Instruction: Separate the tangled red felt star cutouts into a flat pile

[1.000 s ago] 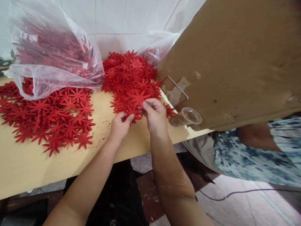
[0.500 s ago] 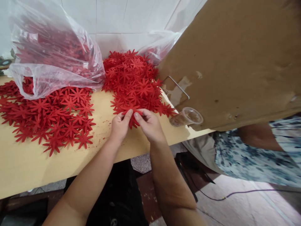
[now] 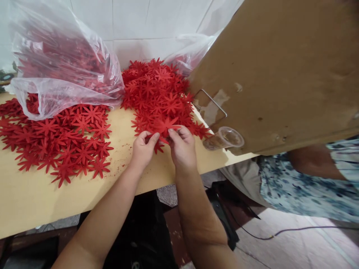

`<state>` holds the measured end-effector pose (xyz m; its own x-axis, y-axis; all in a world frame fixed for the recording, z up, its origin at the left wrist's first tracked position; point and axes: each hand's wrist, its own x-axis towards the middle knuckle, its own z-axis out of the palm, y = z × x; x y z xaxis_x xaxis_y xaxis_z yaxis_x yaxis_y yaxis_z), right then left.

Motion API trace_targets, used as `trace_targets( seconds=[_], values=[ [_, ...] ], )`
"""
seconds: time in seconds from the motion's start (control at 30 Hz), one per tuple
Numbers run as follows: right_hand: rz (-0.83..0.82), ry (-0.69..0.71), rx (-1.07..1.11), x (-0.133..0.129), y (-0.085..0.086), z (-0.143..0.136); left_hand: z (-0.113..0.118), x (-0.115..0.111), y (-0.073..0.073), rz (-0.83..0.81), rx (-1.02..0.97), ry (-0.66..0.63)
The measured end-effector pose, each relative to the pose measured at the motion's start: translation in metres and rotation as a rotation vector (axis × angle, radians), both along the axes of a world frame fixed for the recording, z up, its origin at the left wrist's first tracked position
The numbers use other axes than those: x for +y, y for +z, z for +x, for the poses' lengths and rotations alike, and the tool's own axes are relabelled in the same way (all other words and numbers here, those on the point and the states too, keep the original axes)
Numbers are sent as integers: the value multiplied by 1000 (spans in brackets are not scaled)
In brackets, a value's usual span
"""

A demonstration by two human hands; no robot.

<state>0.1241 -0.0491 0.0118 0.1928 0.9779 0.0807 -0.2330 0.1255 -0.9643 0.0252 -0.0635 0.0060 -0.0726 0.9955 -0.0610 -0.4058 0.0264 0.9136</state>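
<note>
A red flower-shaped cutout is held between my two hands at the front of a pile of like red flowers. My left hand pinches its left side with thumb and fingers. On the right side, my right hand grips a petal between thumb and forefinger. A second heap of red flowers lies to the left on the table, partly under a clear plastic bag filled with more of them.
A large brown cardboard sheet with a bent wire rises at the right. A clear plastic cup lies tipped beside it. A person in a patterned garment is at the far right. Another bag sits behind the pile.
My right hand has moved slightly right and turned more upright. The flower between my hands now shows spread petals, where before only a small red part was visible.
</note>
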Motion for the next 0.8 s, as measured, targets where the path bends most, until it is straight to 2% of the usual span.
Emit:
trace_targets(
  seconds=[0.33,0.63,0.8],
  values=[
    [-80,87,252,6,6,10,-2,2,0,-33,-10,101],
    [-9,57,152,4,4,9,-6,3,-2,-66,31,232],
    [-22,38,124,1,5,7,-8,-1,4,-14,66,173]
  ],
)
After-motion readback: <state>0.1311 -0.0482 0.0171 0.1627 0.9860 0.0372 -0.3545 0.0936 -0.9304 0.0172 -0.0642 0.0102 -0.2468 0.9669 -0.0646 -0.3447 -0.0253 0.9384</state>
